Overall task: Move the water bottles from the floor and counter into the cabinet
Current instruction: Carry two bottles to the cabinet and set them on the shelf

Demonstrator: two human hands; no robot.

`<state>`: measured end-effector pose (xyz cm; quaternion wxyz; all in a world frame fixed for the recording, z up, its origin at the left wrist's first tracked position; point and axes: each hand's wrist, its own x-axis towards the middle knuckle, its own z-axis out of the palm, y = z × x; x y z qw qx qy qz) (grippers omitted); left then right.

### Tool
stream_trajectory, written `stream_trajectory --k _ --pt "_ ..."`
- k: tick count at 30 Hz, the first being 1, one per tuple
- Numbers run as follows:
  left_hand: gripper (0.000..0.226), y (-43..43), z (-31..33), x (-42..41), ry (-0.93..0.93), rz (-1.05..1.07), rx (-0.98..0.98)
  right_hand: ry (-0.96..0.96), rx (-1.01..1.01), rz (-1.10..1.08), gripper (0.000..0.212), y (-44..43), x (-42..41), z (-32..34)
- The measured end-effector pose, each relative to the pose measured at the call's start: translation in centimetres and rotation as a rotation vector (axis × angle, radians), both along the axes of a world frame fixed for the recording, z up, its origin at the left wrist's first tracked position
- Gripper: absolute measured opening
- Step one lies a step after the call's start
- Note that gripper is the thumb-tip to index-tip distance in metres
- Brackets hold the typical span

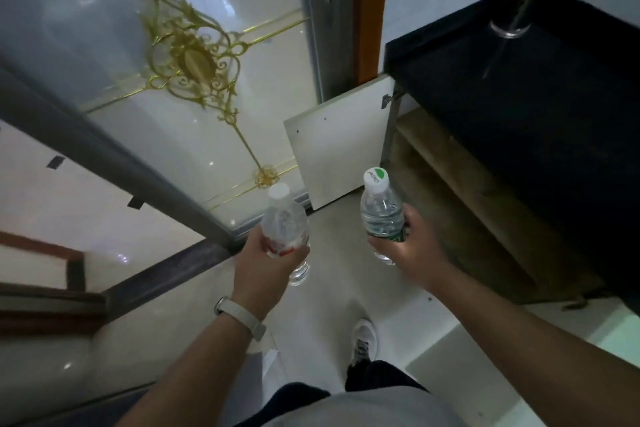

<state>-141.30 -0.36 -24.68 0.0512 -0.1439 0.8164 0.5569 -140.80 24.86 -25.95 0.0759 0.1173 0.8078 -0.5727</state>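
Observation:
My left hand (pixel 268 262) grips a clear water bottle with a red label and plain white cap (pixel 285 222), held upright above the floor. My right hand (pixel 408 246) grips a second clear bottle with a green label and a green-and-white cap (pixel 381 210), also upright. Both bottles hang in front of the cabinet (pixel 460 191), whose white door (pixel 341 142) stands swung open to the left. Wooden shelves show inside the cabinet under the black counter (pixel 540 87).
A glass vase (pixel 519 7) stands on the black counter at top right. A glass sliding door with gold ornament (pixel 194 55) fills the left. My foot in a white shoe (pixel 365 340) rests on the pale tile floor below the bottles.

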Motion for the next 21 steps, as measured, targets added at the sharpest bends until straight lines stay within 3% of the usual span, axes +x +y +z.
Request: stream_trajectory --k 5,12,21 --pt "0.058 3.5 -0.4 -5.6 -0.009 -0.135 -0.017 -0.006 0.007 -0.113 0.029 3.3 -2.8 0.3" --pt "0.056 7.5 -2.0 -12.9 -0.031 -0.341 -0.076 -0.144 0.027 -0.365 0.048 5.9 -5.1 -1.9" --pt "0.044 8.5 -6.0 -22.6 -0.129 -0.515 -0.016 -0.272 0.114 -0.592 0.050 4.0 -10.7 -4.4"
